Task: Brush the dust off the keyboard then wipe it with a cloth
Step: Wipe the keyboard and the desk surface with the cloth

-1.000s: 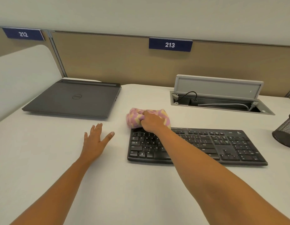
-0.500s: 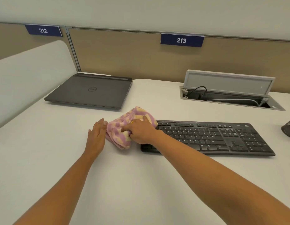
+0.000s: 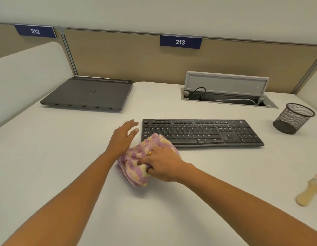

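My right hand (image 3: 164, 164) is bunched into the cloth (image 3: 134, 167), a pink and pale yellow checked towel. The fingers (image 3: 145, 159) of that hand are curled down into its folds and the thumb is tucked under its near side, so I have a firm grip on it; a gold ring (image 3: 150, 153) shows on one finger. The cloth sits crumpled on the white table (image 3: 65, 157), just in front of the near left corner of the black keyboard (image 3: 202, 133). Its far end reaches up against that corner and covers a little of the front edge. My left hand (image 3: 123, 137) is open and holds nothing. Its fingers are straight and slightly spread and point toward the keyboard's left end, stopping just short of it, and its wrist lies right beside the cloth. I cannot tell whether that palm is touching the table. The keyboard lies flat and square to me, with every key to the right of the cloth in plain view. The brush (image 3: 308, 190) lies well apart on the table at the far right, its pale wooden handle toward me and its head partly cut off by the frame edge. A black mesh pen cup (image 3: 293, 118) stands beyond the keyboard's right end. A closed grey laptop (image 3: 88, 93) lies at the back left, and a cable hatch (image 3: 225, 96) stands open at the back.
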{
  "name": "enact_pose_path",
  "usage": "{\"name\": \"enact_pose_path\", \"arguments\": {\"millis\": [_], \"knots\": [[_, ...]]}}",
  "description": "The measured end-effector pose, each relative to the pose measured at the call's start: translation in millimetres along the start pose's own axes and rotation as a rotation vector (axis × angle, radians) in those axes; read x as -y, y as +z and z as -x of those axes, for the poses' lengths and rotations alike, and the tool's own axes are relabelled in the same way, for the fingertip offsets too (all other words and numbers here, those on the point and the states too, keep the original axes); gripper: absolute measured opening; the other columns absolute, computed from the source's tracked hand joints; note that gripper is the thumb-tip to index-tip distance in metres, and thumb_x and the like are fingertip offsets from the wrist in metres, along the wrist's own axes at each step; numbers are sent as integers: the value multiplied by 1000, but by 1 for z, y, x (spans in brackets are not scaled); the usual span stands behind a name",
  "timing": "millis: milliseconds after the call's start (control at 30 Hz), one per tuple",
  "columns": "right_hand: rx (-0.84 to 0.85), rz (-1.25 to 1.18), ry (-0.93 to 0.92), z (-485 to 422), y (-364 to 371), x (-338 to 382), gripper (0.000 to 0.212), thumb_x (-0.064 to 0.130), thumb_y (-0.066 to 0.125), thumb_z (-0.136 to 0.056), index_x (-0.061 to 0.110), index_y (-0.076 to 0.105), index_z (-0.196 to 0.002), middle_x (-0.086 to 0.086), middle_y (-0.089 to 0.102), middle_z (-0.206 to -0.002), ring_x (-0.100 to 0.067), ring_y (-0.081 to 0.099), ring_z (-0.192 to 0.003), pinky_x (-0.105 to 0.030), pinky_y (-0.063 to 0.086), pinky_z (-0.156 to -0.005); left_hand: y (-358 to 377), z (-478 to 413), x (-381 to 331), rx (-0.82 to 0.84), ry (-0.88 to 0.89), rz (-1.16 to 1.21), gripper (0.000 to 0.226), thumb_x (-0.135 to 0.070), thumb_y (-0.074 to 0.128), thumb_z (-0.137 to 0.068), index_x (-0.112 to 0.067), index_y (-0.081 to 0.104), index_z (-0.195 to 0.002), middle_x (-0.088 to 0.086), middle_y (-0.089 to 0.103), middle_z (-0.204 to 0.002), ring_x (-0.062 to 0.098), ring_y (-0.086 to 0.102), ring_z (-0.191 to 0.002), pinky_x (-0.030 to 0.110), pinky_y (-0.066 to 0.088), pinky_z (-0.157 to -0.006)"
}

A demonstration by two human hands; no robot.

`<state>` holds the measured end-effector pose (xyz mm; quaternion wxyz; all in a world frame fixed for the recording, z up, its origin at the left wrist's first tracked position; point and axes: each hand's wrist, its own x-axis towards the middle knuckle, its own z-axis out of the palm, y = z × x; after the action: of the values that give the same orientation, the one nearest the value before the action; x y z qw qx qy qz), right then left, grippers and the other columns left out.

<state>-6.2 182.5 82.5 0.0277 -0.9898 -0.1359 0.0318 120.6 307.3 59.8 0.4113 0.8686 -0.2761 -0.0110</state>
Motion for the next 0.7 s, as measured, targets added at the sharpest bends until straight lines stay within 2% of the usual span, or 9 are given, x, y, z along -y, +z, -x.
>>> {"name": "enact_pose_path", "arguments": {"millis": [100,167,267,367,533,633,700], "knots": [[-2,-13,57,27,0,-16,34,26,39,-87,22,61,-113,-6,66,-95,-25,54,-93,-36,44,-79,20,-3,-20,161,113,-131,35,-14,48,-99,-12,54,-133,6,43,-147,23,37,-136,32,25,-110],[5,-37,109,42,-1,-31,39,31,35,-82,21,62,-109,-5,67,-94,-24,56,-92,-33,46,-73,34,-6,-28,310,167,-291,41,-15,48,-99,-14,46,-140,4,33,-153,20,28,-141,31,20,-112],[-17,-108,199,59,1,-48,53,36,28,-73,30,61,-115,-3,68,-99,-22,56,-94,-33,46,-73,49,-8,-29,443,195,-527,52,-23,44,-101,-18,27,-150,3,13,-159,20,15,-146,32,18,-114],[-101,-168,265,73,5,-55,56,38,27,-73,34,58,-120,-4,68,-100,-22,56,-97,-31,42,-73,56,-10,-23,447,195,-659,56,-25,40,-103,-18,16,-152,6,7,-160,22,12,-146,32,21,-113],[-392,-232,451,89,15,-59,72,50,15,-70,29,52,-127,0,60,-118,-19,46,-114,-31,31,-89,62,-17,-17,412,225,-718,56,-17,37,-103,-14,11,-152,10,7,-160,24,11,-147,30,22,-112],[-557,-218,557,95,16,-69,68,48,18,-73,23,56,-124,-1,65,-110,-21,53,-106,-31,31,-83,62,-28,-19,428,208,-719,55,-22,35,-104,-12,10,-152,12,7,-159,25,10,-147,31,19,-112],[-645,-175,628,101,10,-77,66,45,18,-75,18,59,-119,-5,67,-92,-26,57,-89,-31,30,-72,62,-35,-18,438,196,-716,56,-21,35,-104,-11,10,-152,13,7,-159,27,9,-147,33,16,-114]]}}
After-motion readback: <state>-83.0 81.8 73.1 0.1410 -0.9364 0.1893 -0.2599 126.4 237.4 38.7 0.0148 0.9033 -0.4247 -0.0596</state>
